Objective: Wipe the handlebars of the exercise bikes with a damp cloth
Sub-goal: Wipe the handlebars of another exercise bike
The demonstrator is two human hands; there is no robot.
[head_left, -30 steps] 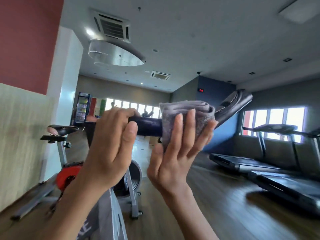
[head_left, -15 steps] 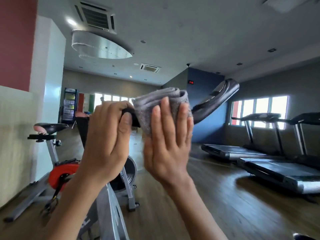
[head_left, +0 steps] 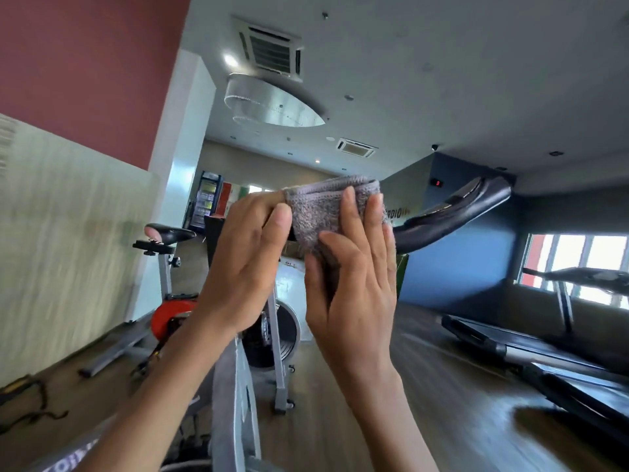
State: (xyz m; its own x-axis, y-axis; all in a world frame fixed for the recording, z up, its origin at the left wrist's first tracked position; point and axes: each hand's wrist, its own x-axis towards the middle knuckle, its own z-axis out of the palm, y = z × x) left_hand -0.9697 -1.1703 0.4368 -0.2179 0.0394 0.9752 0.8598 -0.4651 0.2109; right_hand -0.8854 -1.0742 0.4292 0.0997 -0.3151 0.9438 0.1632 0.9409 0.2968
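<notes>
1. Most of the handlebar point(head_left: 452, 212) is hidden under the hands and the cloth. Only its curved black end shows, rising to the right.
2. The near bike's grey frame point(head_left: 235, 403) is cut off at the bottom edge, and its lettering is too blurred to read.
3. The grey cloth point(head_left: 316, 212) is folded over the top of the bar, between the two hands.
4. The left hand point(head_left: 245, 264) is curled round the bar just left of the cloth, with its thumb at the cloth's edge.
5. The right hand point(head_left: 357, 277) has its back to the camera. Its fingers are straight and close together, pressed flat on the near face of the cloth, with the thumb across the lower part.
6. Behind, a second bike point(head_left: 170, 315) with an orange wheel stands by the wall. A treadmill point(head_left: 544, 356) lies to the right.
</notes>
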